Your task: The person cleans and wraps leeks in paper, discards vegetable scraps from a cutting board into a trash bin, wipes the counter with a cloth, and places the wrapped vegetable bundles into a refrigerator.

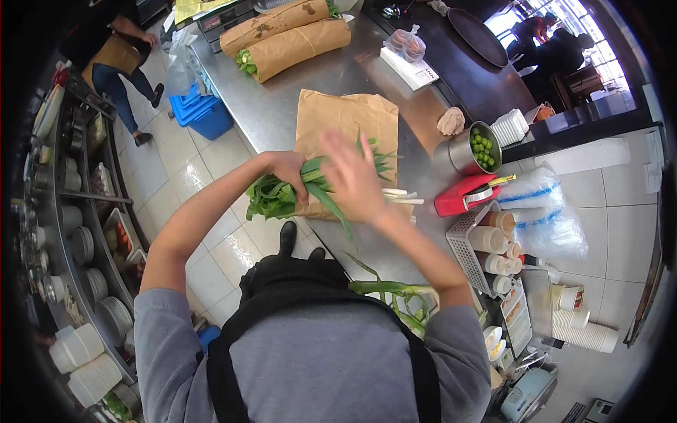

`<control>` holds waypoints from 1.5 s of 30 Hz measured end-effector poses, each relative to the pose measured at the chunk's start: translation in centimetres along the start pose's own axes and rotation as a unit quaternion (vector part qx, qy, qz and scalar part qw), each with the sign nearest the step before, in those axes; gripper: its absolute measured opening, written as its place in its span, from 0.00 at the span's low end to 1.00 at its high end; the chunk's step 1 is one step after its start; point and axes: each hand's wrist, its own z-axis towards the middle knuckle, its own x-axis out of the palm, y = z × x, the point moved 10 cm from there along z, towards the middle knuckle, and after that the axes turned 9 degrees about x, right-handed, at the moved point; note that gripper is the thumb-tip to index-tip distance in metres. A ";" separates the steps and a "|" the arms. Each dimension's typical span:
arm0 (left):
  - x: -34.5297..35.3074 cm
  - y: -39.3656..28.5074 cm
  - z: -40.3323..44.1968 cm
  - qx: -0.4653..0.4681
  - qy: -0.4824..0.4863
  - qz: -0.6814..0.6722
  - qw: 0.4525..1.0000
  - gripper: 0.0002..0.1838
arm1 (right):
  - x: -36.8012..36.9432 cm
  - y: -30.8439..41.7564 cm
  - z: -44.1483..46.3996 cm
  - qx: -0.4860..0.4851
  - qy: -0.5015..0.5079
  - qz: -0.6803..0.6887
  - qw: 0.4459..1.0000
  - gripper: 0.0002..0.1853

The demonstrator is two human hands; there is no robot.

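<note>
On the steel counter lies a brown paper sheet (345, 113) with a bunch of leafy greens and green onions (271, 197) across it. My left hand (289, 173) is wrapped round the greens near their leafy end. My right hand (352, 176) is over the long green leaves, blurred by motion, so its grip is unclear. White stalk ends (402, 196) stick out to the right, past the paper. Two paper-wrapped bundles of greens (303, 48) rest at the back of the counter. Loose green onions (391, 287) lie near my right elbow.
A metal pot of limes (482, 149), a red container (462, 197) and a basket of bottles (469, 240) stand at the right. A blue bin (204, 116) is on the floor. Another person (116, 63) stands at the upper left. Shelves of dishes (88, 247) line the left.
</note>
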 end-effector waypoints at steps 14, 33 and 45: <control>-0.7 0.4 0.2 0.017 -0.041 0.091 0.995 0.25 | 9.3 -1.1 -4.0 -0.053 0.127 -0.073 0.988 0.60; -0.7 -6.0 -4.8 -0.089 -0.405 0.512 0.752 0.54 | 13.3 -4.9 1.7 -0.025 0.398 0.011 0.917 0.41; -7.7 0.3 0.7 -0.081 -0.187 0.355 0.912 0.42 | 16.1 -11.2 5.7 0.132 0.522 0.097 0.837 0.43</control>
